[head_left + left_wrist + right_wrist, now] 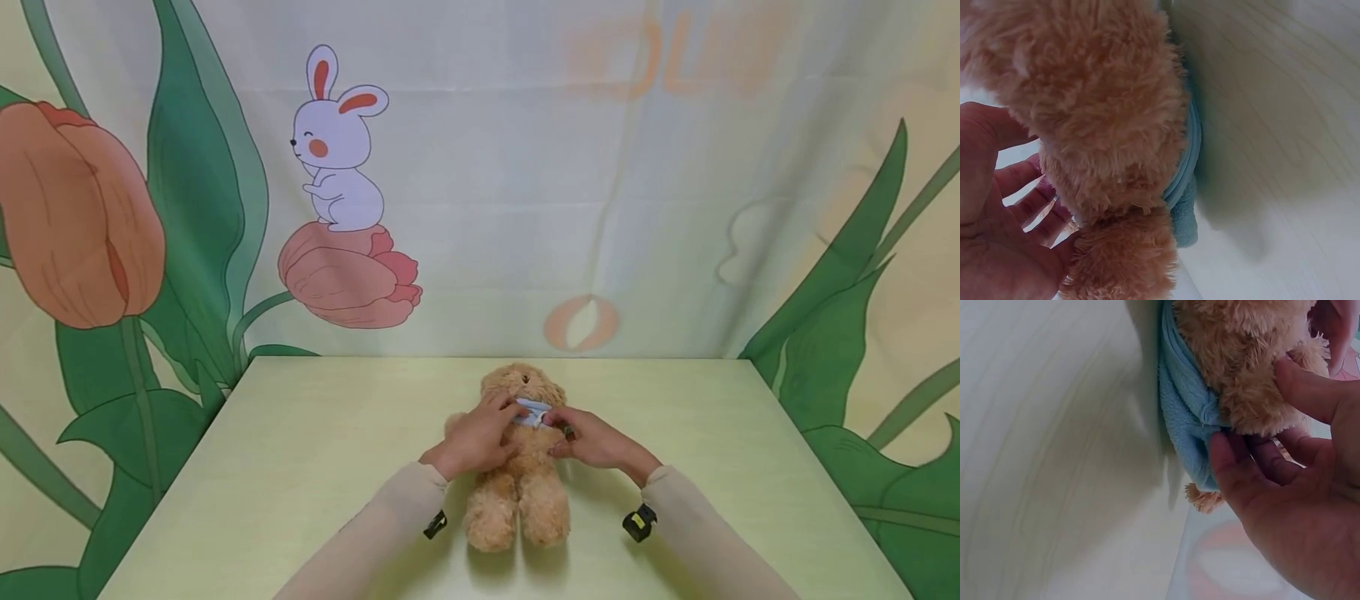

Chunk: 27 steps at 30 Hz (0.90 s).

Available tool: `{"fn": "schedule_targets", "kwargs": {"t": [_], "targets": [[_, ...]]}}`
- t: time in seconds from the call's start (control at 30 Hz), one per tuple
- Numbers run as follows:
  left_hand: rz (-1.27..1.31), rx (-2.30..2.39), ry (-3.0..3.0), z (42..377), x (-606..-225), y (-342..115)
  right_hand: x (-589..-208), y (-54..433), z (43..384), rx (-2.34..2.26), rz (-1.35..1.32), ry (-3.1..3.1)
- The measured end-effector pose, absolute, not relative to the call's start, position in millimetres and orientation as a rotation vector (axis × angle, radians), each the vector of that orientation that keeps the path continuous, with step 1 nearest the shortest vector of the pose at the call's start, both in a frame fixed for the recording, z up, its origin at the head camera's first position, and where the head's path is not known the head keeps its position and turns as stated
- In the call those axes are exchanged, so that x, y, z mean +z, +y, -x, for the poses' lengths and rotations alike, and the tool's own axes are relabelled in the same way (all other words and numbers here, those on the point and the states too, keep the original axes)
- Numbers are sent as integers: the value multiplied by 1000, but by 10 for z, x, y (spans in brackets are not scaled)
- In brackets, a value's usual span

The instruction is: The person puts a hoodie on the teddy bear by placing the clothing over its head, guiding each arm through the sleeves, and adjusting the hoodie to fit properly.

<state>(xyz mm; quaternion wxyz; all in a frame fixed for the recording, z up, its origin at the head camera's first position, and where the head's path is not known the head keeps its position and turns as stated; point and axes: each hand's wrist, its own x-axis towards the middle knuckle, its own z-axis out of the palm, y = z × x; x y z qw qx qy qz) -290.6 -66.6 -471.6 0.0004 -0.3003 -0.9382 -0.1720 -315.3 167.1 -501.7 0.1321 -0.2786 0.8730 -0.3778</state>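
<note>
A fluffy brown teddy bear (pixel 546 500) lies face up on the pale table (pixel 337 433), its head toward the back edge. Light blue clothing (pixel 534 413) crosses its upper chest; in the right wrist view the blue cloth (pixel 1188 425) runs along its side and back. My left hand (pixel 480 435) rests on the chest from the left, fingertips at the cloth and thumb lower on the belly. From the right, my right hand (pixel 592 437) grips the bear at its arm, thumb on the fur (pixel 1254 394) and fingers tucked by the cloth's edge.
A printed curtain (pixel 480 183) with a rabbit (pixel 345 167) and tulips hangs behind the table's back edge. Black wrist devices sit beneath the left sleeve (pixel 375 533) and the right sleeve (pixel 708 533).
</note>
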Motion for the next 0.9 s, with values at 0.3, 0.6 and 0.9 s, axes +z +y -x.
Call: {"fn": "schedule_targets", "kwargs": {"t": [0.3, 0.6, 0.9], "targets": [[935, -556, -2954, 2902, -4746, -642, -5048, 1645, 3115, -1059, 886, 2655], [918, -520, -2951, 2890, -4751, -615, -5031, 1516, 3046, -782, 920, 3036], [993, -368, -2843, 2840, -4799, -618, -5019, 1584, 3051, -875, 847, 2890]]}}
